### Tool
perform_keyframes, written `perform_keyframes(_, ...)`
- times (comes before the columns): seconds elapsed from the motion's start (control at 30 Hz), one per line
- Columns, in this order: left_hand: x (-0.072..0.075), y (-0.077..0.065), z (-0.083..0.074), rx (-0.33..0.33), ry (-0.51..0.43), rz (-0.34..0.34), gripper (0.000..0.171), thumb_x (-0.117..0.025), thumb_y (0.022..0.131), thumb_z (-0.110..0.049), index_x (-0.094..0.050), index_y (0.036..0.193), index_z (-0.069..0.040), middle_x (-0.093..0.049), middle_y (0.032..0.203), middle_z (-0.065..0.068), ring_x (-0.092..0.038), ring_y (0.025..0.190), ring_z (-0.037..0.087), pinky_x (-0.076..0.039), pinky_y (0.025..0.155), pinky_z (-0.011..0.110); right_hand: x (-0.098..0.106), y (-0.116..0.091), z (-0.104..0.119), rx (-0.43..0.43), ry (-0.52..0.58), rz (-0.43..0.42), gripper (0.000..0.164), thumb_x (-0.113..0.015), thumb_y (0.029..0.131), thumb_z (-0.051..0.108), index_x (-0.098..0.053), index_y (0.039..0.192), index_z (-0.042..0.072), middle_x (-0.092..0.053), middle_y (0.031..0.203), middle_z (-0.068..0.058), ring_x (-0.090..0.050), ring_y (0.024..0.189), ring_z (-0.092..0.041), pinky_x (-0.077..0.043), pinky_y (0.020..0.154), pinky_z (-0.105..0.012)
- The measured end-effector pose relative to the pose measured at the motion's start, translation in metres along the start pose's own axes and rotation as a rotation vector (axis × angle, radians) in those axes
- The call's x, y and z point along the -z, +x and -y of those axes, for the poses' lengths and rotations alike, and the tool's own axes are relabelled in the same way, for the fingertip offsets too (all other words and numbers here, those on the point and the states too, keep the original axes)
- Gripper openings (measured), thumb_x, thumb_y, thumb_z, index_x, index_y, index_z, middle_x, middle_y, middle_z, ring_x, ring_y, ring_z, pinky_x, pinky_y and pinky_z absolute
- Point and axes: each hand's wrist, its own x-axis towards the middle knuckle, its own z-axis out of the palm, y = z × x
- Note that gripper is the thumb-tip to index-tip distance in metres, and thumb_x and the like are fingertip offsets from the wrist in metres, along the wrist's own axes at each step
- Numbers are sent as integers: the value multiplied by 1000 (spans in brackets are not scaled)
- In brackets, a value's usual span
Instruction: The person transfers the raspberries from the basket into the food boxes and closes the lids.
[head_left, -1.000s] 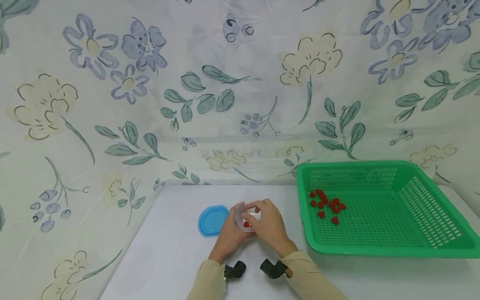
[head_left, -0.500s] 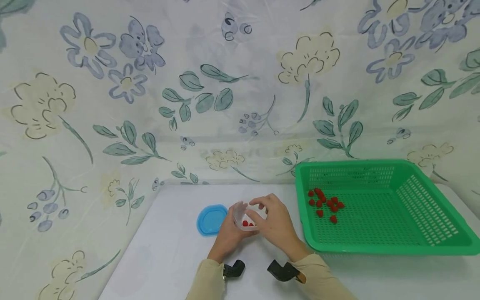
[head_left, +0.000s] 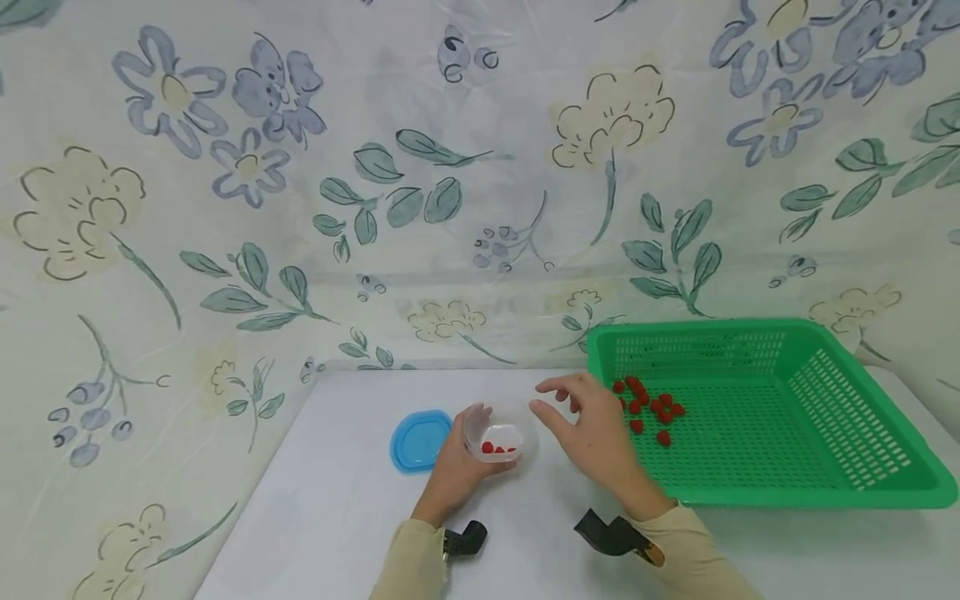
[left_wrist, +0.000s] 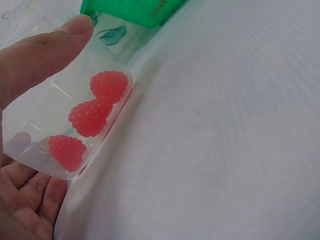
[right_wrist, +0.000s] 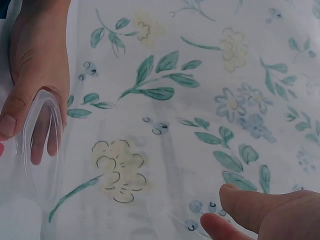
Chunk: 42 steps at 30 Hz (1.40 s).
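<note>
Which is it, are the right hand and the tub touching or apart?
Apart. The right wrist view shows it: floral cloth is plainly visible in the gap between the right hand and the tub.

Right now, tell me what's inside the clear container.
Visible inside the clear container: three red raspberries. The left hand covers part of the container; anything directly behind that hand can't be seen.
</note>
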Motion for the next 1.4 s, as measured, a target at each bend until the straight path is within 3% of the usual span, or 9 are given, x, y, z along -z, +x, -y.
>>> perform_keyframes(0.2,1,1,2,3,-14,-4,102,-93,69,-41,-37,150,-15,-53,147,2,-44,135,29,-37,111,58,17,3,-7,12,-17,-23,19,-79,88,19,-76,104,10,-57,85,-1,-47,73,-16,-42,63,-31)
perform_keyframes(0.57,0,4,-1,-23,0,7,101,-94,68,-35,-38,150,-14,-53,147,2,-43,137,29,-37,112,56,59,4,-29,6,-51,8,18,-73,93,18,-74,108,8,-51,82,0,-43,66,-15,-39,58,-28)
perform_keyframes(0.8,0,2,1,-27,-13,4,100,-94,68,-31,-38,149,-11,-54,147,5,-43,137,31,-36,112,57,82,8,-40,-18,-79,1,21,-71,96,21,-74,112,10,-54,86,-3,-45,71,-17,-39,60,-29)
perform_keyframes(1.17,-1,3,2,-31,-4,1,101,-95,68,-33,-38,149,-12,-54,146,4,-44,136,31,-37,111,57,107,17,-58,23,-183,-34,22,-71,95,20,-74,110,4,-59,90,-8,-50,77,-19,-42,65,-33)
perform_keyframes(1.4,-1,3,4,-39,-9,-3,100,-95,68,-31,-39,149,-11,-54,146,4,-44,135,31,-37,112,57,122,28,-80,-64,-190,23,28,-65,99,25,-71,115,2,-62,101,-14,-53,83,-23,-42,66,-37)
